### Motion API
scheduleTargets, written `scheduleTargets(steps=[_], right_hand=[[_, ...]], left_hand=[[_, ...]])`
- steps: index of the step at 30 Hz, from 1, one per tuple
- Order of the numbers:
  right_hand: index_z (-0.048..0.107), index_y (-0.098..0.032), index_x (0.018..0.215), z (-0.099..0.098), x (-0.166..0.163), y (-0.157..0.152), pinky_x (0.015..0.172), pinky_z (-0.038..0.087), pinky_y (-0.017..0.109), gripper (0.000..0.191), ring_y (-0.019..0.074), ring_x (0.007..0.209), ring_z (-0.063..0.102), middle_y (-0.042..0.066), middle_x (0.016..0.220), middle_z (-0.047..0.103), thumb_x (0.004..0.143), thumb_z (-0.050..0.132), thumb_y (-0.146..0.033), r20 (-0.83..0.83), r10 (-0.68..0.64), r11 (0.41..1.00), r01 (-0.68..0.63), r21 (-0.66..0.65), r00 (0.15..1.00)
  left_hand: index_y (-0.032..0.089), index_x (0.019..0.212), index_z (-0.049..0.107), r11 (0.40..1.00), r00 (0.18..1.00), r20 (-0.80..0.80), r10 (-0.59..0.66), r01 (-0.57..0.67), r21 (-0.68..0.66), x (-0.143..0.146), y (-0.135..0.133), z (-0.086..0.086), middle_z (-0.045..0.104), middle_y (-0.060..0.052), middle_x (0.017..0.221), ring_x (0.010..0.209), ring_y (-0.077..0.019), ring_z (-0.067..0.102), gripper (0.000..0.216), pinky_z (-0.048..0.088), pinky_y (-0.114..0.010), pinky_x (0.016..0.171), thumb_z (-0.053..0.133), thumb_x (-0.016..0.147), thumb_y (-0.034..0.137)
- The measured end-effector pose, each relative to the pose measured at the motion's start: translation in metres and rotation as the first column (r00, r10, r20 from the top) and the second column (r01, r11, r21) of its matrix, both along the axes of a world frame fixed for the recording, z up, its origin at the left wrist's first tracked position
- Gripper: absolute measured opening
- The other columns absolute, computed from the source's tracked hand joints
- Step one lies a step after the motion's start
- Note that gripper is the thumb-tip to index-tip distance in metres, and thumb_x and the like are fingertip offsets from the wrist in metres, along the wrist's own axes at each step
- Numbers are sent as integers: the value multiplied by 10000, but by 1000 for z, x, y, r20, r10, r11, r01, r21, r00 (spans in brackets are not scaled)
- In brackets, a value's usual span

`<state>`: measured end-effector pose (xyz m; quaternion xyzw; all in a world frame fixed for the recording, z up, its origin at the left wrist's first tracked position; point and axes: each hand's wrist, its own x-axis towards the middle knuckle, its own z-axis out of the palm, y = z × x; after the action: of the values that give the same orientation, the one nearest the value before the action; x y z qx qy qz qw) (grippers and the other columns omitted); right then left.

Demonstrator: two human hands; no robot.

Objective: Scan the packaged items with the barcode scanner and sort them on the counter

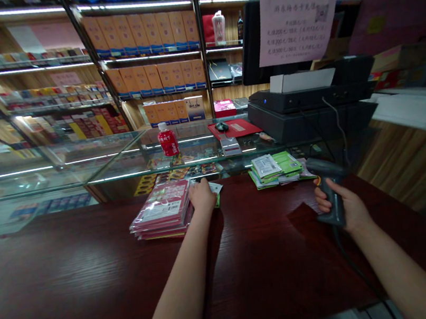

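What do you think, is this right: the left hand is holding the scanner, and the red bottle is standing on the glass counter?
Not quite: the head view shows the scanner in the right hand, not the left hand. The red bottle is standing on the glass counter, as you said.

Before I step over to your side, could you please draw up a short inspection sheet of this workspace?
Surface: dark reddish wooden table; glass counter beyond it.
Job's things: stack of pink packages left of centre; pile of green packets at the table's far edge.
Clutter: red bottle and computer mouse beyond the table.
Hands: left hand at a green-and-white packet, grip unclear; right hand holds a scanner.
Cables: scanner cord runs down across the table.
Surroundings: lit shelves with orange boxes; paper sign on a monitor.
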<state>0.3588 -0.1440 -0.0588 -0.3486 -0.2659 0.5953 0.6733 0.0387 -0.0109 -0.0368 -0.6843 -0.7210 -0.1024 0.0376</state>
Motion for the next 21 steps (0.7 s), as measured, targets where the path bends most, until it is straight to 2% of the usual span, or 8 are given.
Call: scheduleTargets(steps=[6, 9, 13, 18, 21], right_hand=[[633, -189, 856, 1, 1, 0, 345, 387, 173, 212, 70, 400, 404, -37, 575, 489, 720, 718, -328, -4, 10, 1000, -10, 6, 1000], [633, -182, 858, 2, 0, 0, 353, 386, 156, 214, 60, 404, 410, -37, 573, 498, 723, 718, -324, -15, 13, 1000, -13, 12, 1000], [634, -178, 874, 2, 0, -1, 358, 384, 148, 211, 56, 408, 412, -36, 573, 499, 745, 703, -330, -18, 20, 1000, -20, 20, 1000], [636, -175, 887, 2, 0, -2, 363, 383, 148, 200, 55, 411, 408, -35, 577, 493, 770, 678, -333, -15, 29, 999, -29, 37, 999], [638, -177, 888, 2, 0, -3, 361, 378, 150, 194, 55, 408, 399, -36, 575, 489, 775, 672, -332, -13, 37, 998, -37, 44, 999]], left_hand=[[130, 1058, 616, 997, 998, -39, -45, 43, -59, 0, 2, -1, 625, -161, 1136, 1150, -302, 517, 346, 390, -362, 929, 581, 804, 362], [139, 1120, 590, 994, 995, -17, -95, 94, -64, -2, 4, -1, 620, -158, 1158, 1134, -306, 532, 451, 396, -364, 933, 638, 757, 401], [121, 1140, 570, 991, 995, -7, -95, 94, -98, -2, 5, 0, 615, -190, 1155, 1115, -326, 550, 523, 406, -377, 923, 657, 741, 446], [142, 1177, 545, 994, 985, 153, -85, 95, -60, -1, 5, 0, 589, -191, 1182, 1095, -313, 562, 676, 436, -340, 860, 777, 609, 426], [124, 1055, 609, 987, 945, 292, -148, 161, -24, -3, 11, 1, 635, -160, 1099, 1014, -272, 595, 567, 444, -292, 804, 806, 570, 343]])
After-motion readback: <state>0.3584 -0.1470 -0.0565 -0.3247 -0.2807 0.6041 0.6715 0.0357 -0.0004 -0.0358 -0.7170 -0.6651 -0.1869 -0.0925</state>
